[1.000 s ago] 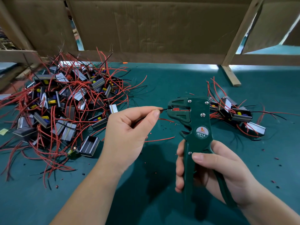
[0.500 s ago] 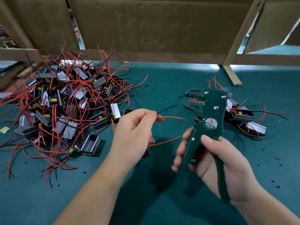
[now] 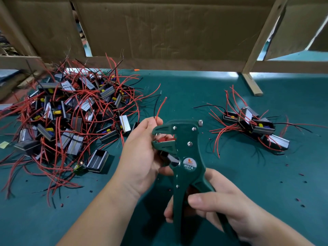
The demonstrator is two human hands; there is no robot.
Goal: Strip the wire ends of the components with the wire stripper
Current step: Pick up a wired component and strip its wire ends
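My right hand (image 3: 221, 208) grips the handles of a green wire stripper (image 3: 182, 151), marked W01A, with its jaws pointing left. My left hand (image 3: 142, 153) is right against those jaws and holds a small black component (image 3: 168, 158), mostly hidden behind the tool. Its fingertips pinch a red wire (image 3: 160, 108) that stands up past the jaw, with a black wire (image 3: 156, 103) beside it. I cannot tell whether a wire end sits inside the jaws.
A big heap of black components with red and black wires (image 3: 67, 118) covers the left of the green mat (image 3: 177, 89). A smaller group of components (image 3: 252, 125) lies at right. Cardboard panels (image 3: 159, 27) and a wooden frame (image 3: 252, 84) close off the back. Insulation bits (image 3: 300, 201) dot the mat.
The stripper swung back left and down toward my left hand, which rose to meet the jaws. The red wire now points upward instead of to the right.
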